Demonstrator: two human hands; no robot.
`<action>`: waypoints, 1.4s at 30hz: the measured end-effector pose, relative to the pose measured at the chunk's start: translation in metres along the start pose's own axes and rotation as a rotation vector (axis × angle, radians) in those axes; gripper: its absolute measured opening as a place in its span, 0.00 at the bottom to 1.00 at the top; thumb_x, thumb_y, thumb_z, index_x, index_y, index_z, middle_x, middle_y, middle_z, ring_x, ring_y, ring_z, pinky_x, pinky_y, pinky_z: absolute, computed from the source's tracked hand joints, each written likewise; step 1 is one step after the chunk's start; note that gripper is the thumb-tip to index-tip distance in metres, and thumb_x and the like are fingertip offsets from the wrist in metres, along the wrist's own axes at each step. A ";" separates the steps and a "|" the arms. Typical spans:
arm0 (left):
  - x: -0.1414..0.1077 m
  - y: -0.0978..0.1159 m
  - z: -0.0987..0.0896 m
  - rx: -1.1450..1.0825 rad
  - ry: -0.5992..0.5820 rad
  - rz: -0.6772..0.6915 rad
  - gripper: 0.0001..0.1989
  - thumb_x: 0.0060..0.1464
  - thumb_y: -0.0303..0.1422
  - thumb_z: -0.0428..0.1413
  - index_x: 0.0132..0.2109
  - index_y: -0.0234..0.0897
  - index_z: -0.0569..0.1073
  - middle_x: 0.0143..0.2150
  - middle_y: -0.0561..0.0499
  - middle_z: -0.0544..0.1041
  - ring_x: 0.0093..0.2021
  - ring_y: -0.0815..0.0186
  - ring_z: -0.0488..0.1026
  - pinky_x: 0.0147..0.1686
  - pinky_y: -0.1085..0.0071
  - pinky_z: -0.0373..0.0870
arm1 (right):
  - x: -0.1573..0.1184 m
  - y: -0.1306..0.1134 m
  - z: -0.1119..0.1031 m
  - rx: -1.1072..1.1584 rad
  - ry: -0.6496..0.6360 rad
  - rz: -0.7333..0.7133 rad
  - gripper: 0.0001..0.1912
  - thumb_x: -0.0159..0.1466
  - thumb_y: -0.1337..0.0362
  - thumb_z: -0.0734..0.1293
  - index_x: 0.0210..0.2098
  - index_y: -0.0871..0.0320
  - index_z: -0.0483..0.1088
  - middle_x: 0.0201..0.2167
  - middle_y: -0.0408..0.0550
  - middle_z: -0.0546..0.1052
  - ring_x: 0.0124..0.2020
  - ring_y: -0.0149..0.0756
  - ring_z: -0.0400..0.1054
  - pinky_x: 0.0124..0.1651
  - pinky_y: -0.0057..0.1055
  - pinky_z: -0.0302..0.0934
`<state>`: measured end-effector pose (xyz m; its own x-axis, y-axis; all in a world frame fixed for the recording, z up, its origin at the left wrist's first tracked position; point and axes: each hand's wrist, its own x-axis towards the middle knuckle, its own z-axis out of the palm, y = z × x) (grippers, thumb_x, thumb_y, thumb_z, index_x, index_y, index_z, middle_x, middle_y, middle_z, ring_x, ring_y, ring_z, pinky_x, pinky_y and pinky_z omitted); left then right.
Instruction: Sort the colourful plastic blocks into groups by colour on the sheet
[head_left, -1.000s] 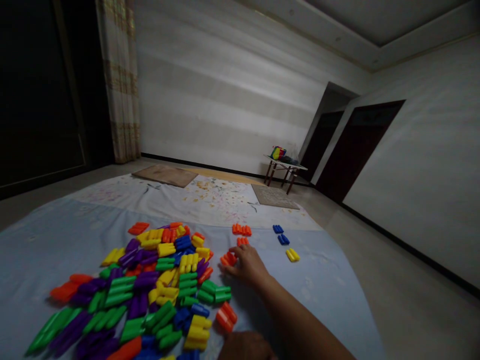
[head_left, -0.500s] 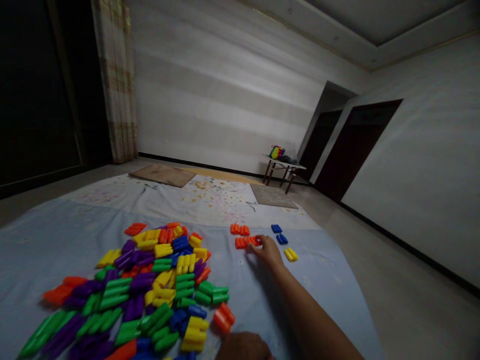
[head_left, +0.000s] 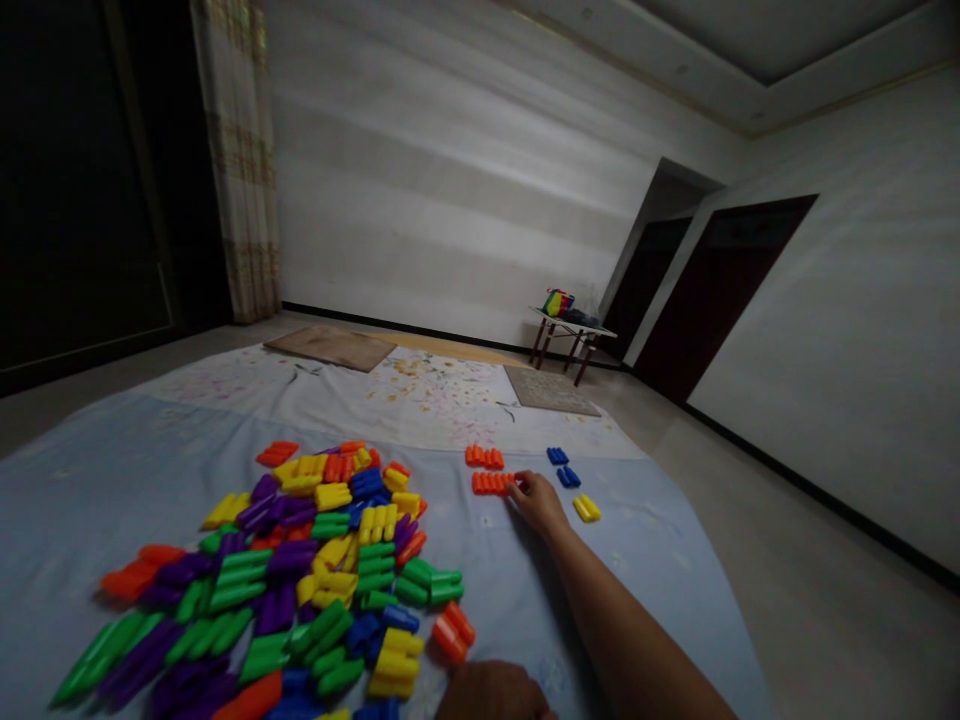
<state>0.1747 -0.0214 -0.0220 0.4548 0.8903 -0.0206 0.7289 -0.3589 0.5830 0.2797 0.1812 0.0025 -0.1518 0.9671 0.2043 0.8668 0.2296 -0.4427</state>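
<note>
On the blue part of the cloth, my right hand (head_left: 538, 503) reaches forward, its thumb and forefinger at the right end of a row of orange pieces (head_left: 492, 484). Just behind that row lies another orange row (head_left: 484, 457). To the right of the hand are blue pieces (head_left: 568, 477) and a yellow piece (head_left: 586, 508). My left hand (head_left: 491, 692) rests at the bottom edge, near a loose orange piece (head_left: 453, 632); its fingers are mostly hidden. A large pile of green pieces (head_left: 240, 580), with purple, yellow, blue and orange ones, spreads on the left.
Two flat boards, a brown one (head_left: 330, 347) and a patterned one (head_left: 551, 390), lie at the far edge of the cloth (head_left: 420, 410). Beyond stands a small table (head_left: 574, 326) with a colourful bag (head_left: 558, 302) on it. A curtain hangs at left.
The view has shifted slightly, so the scene sits a little further right. My right hand's fingers have stayed at the right end of the nearer orange row, which now looks more evenly lined up.
</note>
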 end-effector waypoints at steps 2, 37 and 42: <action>-0.001 0.002 -0.001 -0.007 0.013 0.008 0.16 0.52 0.44 0.48 0.29 0.43 0.77 0.26 0.50 0.77 0.30 0.64 0.72 0.29 0.72 0.63 | -0.001 -0.002 -0.002 0.002 0.017 -0.010 0.18 0.59 0.56 0.61 0.43 0.60 0.72 0.33 0.51 0.75 0.34 0.37 0.68 0.37 0.29 0.58; -0.009 0.004 -0.008 -0.011 0.081 0.074 0.11 0.49 0.40 0.51 0.28 0.42 0.76 0.24 0.49 0.75 0.26 0.65 0.69 0.26 0.72 0.61 | -0.044 -0.127 0.002 0.314 -0.086 -0.420 0.10 0.58 0.64 0.65 0.40 0.55 0.72 0.40 0.46 0.76 0.44 0.36 0.66 0.48 0.34 0.57; -0.017 0.009 -0.016 0.053 0.059 0.090 0.12 0.52 0.34 0.48 0.30 0.38 0.75 0.29 0.47 0.77 0.29 0.66 0.70 0.28 0.72 0.60 | -0.056 -0.081 -0.023 0.349 0.123 -0.415 0.10 0.58 0.65 0.64 0.40 0.56 0.69 0.42 0.48 0.74 0.45 0.35 0.66 0.49 0.34 0.58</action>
<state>0.1653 -0.0354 -0.0040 0.4902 0.8681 0.0785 0.7132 -0.4512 0.5364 0.2291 0.1058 0.0464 -0.3720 0.7725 0.5146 0.5344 0.6315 -0.5618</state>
